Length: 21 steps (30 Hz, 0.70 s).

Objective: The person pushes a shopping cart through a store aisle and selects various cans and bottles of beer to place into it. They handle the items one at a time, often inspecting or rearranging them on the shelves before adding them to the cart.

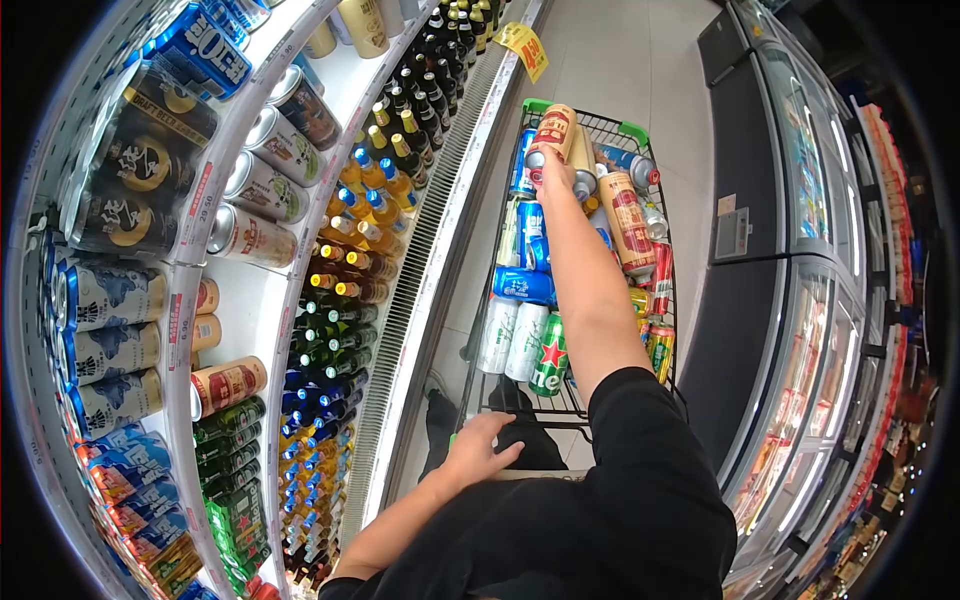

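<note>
My right hand [553, 172] reaches to the far end of a wire shopping cart [573, 410]. Its fingers are wrapped round a tan-and-red beer can [555, 128], tilted above the other cans. Beside it in the cart lies another large tan-and-red can [625, 222]. Nearer to me are blue cans [523, 286], white cans [526, 343] and a green can with a red star [549, 357]. Close to the cart's near end, my left hand [480, 452] is open, its fingers apart and nothing in them.
Shelves on the left carry cans, such as a white-and-red can [252, 238], and rows of bottles [380, 190]. A yellow price tag [526, 52] sticks out over the tiled floor [625, 50]. Glass-fronted freezers [800, 290] line the right side.
</note>
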Motion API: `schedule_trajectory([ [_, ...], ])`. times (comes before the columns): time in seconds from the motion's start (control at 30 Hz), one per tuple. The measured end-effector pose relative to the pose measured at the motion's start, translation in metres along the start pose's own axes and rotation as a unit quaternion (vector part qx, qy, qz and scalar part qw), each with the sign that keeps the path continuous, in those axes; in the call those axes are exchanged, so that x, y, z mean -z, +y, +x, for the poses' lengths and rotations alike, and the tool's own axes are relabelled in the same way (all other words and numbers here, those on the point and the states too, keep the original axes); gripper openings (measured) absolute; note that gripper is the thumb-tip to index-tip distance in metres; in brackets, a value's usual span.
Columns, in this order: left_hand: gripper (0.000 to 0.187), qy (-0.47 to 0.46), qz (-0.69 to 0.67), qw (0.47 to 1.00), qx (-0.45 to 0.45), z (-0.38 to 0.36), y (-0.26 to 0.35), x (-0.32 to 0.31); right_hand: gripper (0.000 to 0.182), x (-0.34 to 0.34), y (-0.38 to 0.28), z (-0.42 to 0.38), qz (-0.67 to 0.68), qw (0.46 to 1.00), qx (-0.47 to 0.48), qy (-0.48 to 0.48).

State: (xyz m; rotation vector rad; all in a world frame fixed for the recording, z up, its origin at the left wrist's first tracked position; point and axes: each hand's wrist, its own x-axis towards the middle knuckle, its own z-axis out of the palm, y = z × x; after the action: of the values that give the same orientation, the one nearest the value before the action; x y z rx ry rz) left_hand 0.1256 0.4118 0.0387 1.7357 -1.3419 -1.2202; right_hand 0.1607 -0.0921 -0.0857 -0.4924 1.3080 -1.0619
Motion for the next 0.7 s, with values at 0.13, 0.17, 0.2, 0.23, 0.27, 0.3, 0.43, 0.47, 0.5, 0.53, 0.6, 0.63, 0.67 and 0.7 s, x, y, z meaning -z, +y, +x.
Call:
schedule_trajectory([
  [0.13,0.049,0.006,0.001,1.000,-0.014,0.000,-0.004,-0.001,0.061,-0.010,-0.016,0.005,-0.005,0.997,-0.044,0.069],
  [0.17,0.049,0.007,0.004,1.000,-0.017,0.000,-0.003,0.000,0.062,-0.012,-0.020,0.005,-0.001,0.995,-0.056,0.080],
  [0.2,0.049,0.007,0.008,1.000,-0.021,0.000,-0.002,0.001,0.062,-0.014,-0.021,0.006,0.003,0.994,-0.068,0.091],
  [0.23,0.049,0.010,0.009,1.000,-0.026,0.001,-0.003,0.001,0.064,-0.018,-0.022,0.007,0.012,0.992,-0.062,0.113],
  [0.27,0.048,0.013,0.012,0.999,-0.031,0.001,-0.005,0.000,0.065,-0.022,-0.024,0.008,0.023,0.990,-0.062,0.128],
  [0.3,0.048,0.016,0.014,0.999,-0.036,0.001,-0.004,0.001,0.066,-0.024,-0.025,0.008,0.035,0.987,-0.063,0.143],
  [0.43,0.049,-0.002,-0.016,1.000,-0.009,0.002,0.001,0.004,0.075,-0.028,-0.025,0.005,0.022,0.984,-0.047,0.173],
  [0.47,0.048,-0.001,-0.021,1.000,-0.013,0.002,-0.001,0.003,0.078,-0.028,-0.023,0.003,0.007,0.983,-0.042,0.180],
  [0.5,0.048,-0.001,-0.026,1.000,-0.016,0.001,-0.003,0.003,0.079,-0.029,-0.019,0.001,-0.035,0.983,-0.028,0.176],
  [0.53,0.048,0.007,-0.011,1.000,-0.023,-0.001,-0.004,0.002,0.081,-0.028,-0.012,-0.003,-0.078,0.982,-0.016,0.173],
  [0.6,0.048,0.022,0.020,0.999,-0.045,0.000,-0.007,0.000,0.083,-0.024,-0.006,-0.006,-0.160,0.973,0.014,0.167],
  [0.63,0.048,0.018,0.015,0.999,-0.044,0.002,-0.008,0.000,0.079,-0.022,-0.004,-0.007,-0.227,0.958,0.033,0.175],
  [0.67,0.048,0.014,0.010,0.999,-0.041,0.001,-0.008,0.000,0.078,-0.018,-0.002,-0.006,-0.258,0.949,0.058,0.172],
  [0.7,0.048,0.010,0.004,0.999,-0.037,0.000,-0.008,-0.001,0.077,-0.012,0.000,-0.010,-0.290,0.939,0.083,0.169],
])
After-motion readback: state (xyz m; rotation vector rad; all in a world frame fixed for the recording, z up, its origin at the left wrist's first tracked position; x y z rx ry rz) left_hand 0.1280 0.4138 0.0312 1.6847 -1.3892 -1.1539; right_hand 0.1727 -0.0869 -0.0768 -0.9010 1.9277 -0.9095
